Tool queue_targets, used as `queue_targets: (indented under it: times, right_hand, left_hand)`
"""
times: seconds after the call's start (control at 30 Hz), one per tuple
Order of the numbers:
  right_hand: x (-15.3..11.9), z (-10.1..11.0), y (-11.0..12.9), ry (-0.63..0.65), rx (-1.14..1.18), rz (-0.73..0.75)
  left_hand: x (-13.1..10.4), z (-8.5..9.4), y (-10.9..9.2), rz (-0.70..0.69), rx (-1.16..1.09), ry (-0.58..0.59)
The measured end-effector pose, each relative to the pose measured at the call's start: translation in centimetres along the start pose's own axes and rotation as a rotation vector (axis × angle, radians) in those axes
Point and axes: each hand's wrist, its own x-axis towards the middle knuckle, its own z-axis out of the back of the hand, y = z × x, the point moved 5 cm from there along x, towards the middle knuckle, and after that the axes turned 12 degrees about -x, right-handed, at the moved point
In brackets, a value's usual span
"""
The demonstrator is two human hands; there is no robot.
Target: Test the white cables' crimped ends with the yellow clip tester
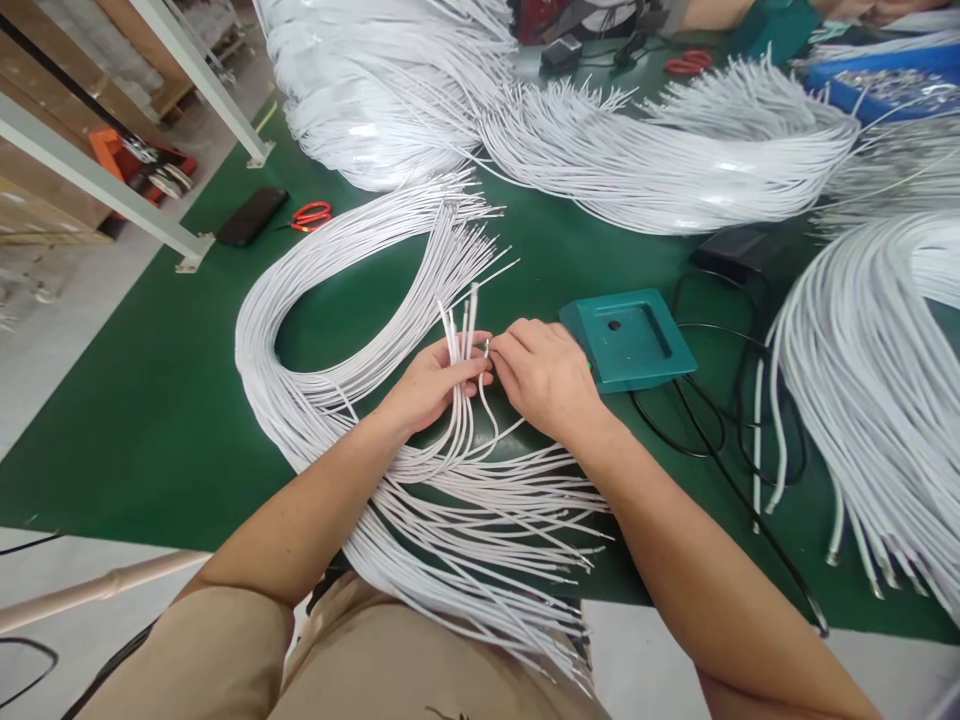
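Observation:
My left hand (439,382) is closed around several white cables (459,390), whose ends stick up above the fingers. Beside it, the fingertips of my right hand (536,370) pinch the end of one white cable with a small metallic tip (487,348). The cable curves down below both hands. A large looped bundle of white cables (259,340) lies around the left hand, with its loose ends fanned out under my forearms. Just right of my right hand sits a teal device (664,375) with a recessed top.
Red-handled scissors (311,216) and a black phone (253,216) lie at the back left of the green table (150,430). More cable bundles (660,175) stretch across the back and right. Black cords (712,440) run beside the teal device. A blue bin (847,100) stands back right.

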Motion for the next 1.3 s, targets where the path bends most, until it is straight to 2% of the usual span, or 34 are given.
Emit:
queue_targets:
  times: [0.1, 0.27, 0.6, 0.97, 1.07, 1.2, 1.3]
  right_hand:
    - [0.1, -0.2, -1.4, 0.041, -0.147, -0.049]
    - [-0.1, -1.3, -2.7, 0.173, -0.174, -0.023]
    - [0.2, -1.4, -2.4, 0.188, -0.197, -0.026]
    - [0.2, -1.5, -2.5, 0.192, -0.190, -0.033]
    - [-0.1, -0.6, -3.1, 0.128, -0.200, -0.110]
    - [-1.2, 0.1, -5.1, 0.040, -0.308, -0.332]
    - [-1.7, -0.4, -5.8, 0.049, -0.310, -0.357]
  left_hand:
    - [0.3, 0.5, -0.3, -0.048, 0.128, -0.059]
    - [0.6, 0.8, -0.3, -0.103, 0.286, -0.058]
    - [0.8, 1.1, -0.4, -0.140, 0.345, -0.097]
    - [1.5, 1.4, 0.0, -0.167, 0.517, -0.099]
    - [1.5, 1.3, 0.0, -0.150, 0.477, -0.092]
    - [1.3, 1.1, -0.1, -0.088, 0.398, -0.082]
    - [1.2, 1.4, -0.3, -0.070, 0.368, -0.094]
